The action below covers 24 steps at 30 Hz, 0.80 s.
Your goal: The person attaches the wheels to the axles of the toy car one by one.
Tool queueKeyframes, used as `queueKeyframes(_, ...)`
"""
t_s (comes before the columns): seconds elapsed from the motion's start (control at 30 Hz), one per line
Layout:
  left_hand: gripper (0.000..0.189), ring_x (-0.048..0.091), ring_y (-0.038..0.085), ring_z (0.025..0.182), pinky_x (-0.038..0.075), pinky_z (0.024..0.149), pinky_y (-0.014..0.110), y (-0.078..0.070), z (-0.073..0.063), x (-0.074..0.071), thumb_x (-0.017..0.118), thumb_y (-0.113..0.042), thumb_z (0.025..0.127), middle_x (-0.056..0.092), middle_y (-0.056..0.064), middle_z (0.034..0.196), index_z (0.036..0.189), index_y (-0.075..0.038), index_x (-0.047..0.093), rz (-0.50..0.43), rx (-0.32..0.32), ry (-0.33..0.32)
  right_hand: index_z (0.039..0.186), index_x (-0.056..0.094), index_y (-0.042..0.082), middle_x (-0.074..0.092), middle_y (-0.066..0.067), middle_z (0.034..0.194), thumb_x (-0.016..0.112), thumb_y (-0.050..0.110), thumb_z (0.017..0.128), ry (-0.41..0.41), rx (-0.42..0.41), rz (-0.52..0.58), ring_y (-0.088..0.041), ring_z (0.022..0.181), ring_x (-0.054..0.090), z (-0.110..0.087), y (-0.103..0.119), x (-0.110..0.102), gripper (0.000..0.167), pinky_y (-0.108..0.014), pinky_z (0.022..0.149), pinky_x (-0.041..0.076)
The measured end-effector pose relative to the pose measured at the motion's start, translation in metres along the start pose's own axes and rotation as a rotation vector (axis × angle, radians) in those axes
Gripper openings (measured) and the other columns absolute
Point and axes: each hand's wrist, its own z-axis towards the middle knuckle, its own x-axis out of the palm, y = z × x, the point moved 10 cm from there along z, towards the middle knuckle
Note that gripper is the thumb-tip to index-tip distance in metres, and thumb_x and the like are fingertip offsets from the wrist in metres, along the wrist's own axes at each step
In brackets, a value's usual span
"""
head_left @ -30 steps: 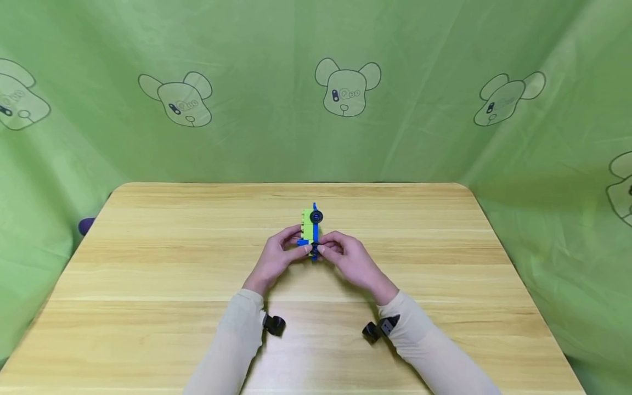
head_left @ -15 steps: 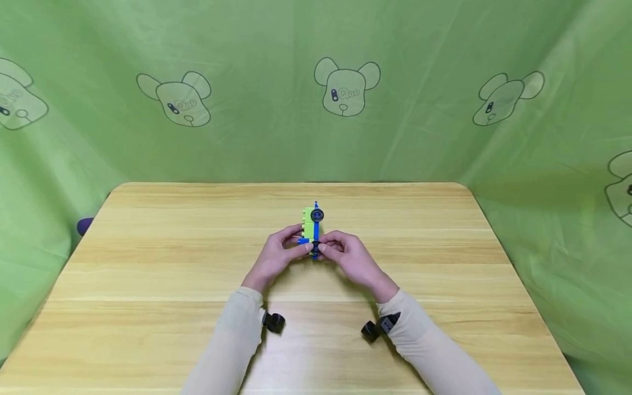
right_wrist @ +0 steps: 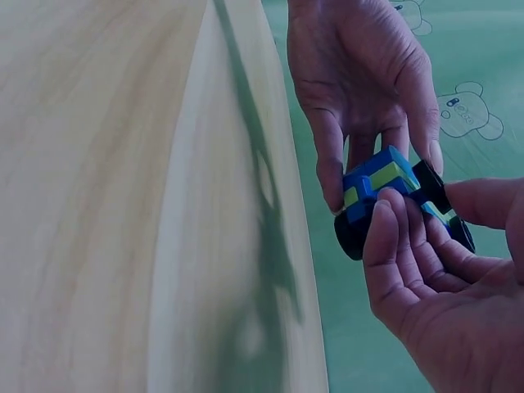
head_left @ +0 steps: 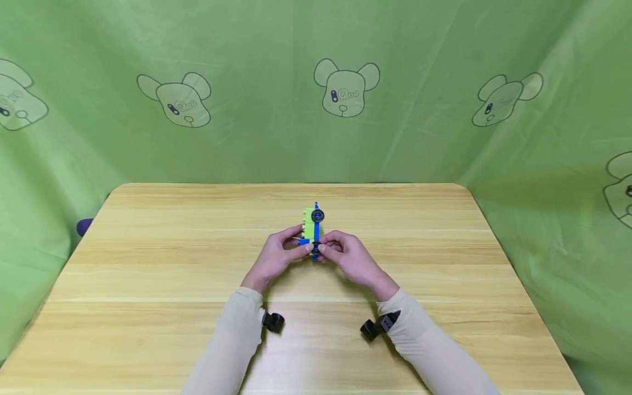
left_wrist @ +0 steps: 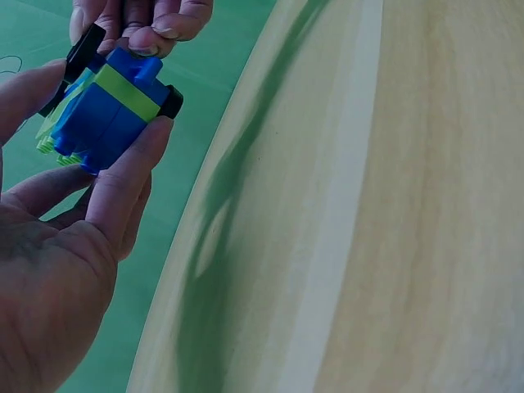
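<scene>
Between both hands is a small toy car (head_left: pixel 309 224) of blue and lime-green building bricks with black wheels, turned on its side above the table. My left hand (head_left: pixel 278 253) grips its near end from the left, thumb and fingers curled round the bricks. From the right, my right hand (head_left: pixel 351 258) pinches the near wheel, the thumb on it and the other fingers curled behind. In the left wrist view, blue and lime bricks of the car (left_wrist: pixel 106 106) show between the fingertips. A black wheel (right_wrist: pixel 430 187) stands out between the two hands in the right wrist view.
A light wooden table (head_left: pixel 163 241) lies beneath the hands. Green curtains (head_left: pixel 266 148) with printed bear heads hang behind it and on both sides. A purple object (head_left: pixel 84 226) shows past the left table edge. Black wrist cameras (head_left: pixel 274 322) are strapped to both sleeves.
The toy car has shifted very slightly to the right within the hands' hold. Both hands keep nearly the same place and grip.
</scene>
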Motion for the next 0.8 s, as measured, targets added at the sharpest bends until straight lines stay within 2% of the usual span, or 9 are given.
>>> queueKeyframes(0.17,0.066,0.059,0.027,0.108,0.055,0.085,0.033,0.0002,0.0002,0.0026,0.076,-0.013,0.087,0.058,0.014,0.124,0.144,0.002,0.045,0.005,-0.001,0.014,0.110,0.058,-0.011,0.063,-0.019,0.097,0.058,0.002,0.097,0.002,-0.004,0.008,-0.035,0.089,0.065,0.0006,0.0003,0.0000,0.018,-0.042,0.083,0.056)
queueKeyframes(0.3,0.065,0.059,0.025,0.108,0.054,0.087,0.032,-0.0012,0.0002,0.0023,0.076,-0.013,0.087,0.058,0.012,0.125,0.143,0.001,0.046,0.034,0.018,0.013,0.109,0.057,-0.011,0.063,-0.018,0.096,0.059,0.002,0.097,0.005,-0.003,0.016,-0.035,0.089,0.065,0.0010,-0.0016,-0.0002,0.018,-0.043,0.083,0.056)
queueKeyframes(0.37,0.063,0.060,0.026,0.106,0.054,0.088,0.034,-0.0056,-0.0020,0.0037,0.073,-0.011,0.088,0.059,0.015,0.122,0.143,0.002,0.045,0.016,0.014,0.020,0.109,0.056,-0.010,0.063,-0.018,0.095,0.059,0.001,0.096,0.004,0.001,0.019,-0.033,0.088,0.065,0.0010,-0.0023,-0.0005,0.017,-0.044,0.083,0.056)
queueKeyframes(0.57,0.053,0.060,0.026,0.101,0.052,0.092,0.044,-0.0040,-0.0027,0.0026,0.063,-0.001,0.093,0.060,0.023,0.116,0.143,0.003,0.045,-0.057,-0.025,0.020,0.107,0.055,-0.011,0.063,-0.018,0.094,0.058,0.000,0.096,0.007,0.005,0.040,-0.029,0.086,0.066,0.0014,-0.0033,0.0000,0.016,-0.041,0.082,0.057)
queueKeyframes(0.63,0.053,0.060,0.025,0.102,0.052,0.093,0.044,-0.0007,-0.0010,0.0015,0.064,-0.001,0.093,0.060,0.023,0.117,0.143,0.003,0.046,-0.053,-0.026,0.018,0.107,0.055,-0.011,0.063,-0.018,0.094,0.059,0.000,0.096,0.009,0.003,0.046,-0.029,0.086,0.065,0.0014,-0.0040,0.0002,0.016,-0.043,0.084,0.056)
queueKeyframes(0.8,0.052,0.058,0.032,0.110,0.052,0.093,0.036,-0.0096,-0.0029,0.0024,0.064,0.001,0.092,0.058,0.027,0.123,0.141,0.007,0.045,-0.004,-0.021,0.034,0.107,0.056,-0.009,0.064,-0.016,0.093,0.060,0.002,0.095,0.020,-0.005,0.028,-0.034,0.087,0.065,0.0008,-0.0044,-0.0005,0.016,-0.052,0.086,0.052)
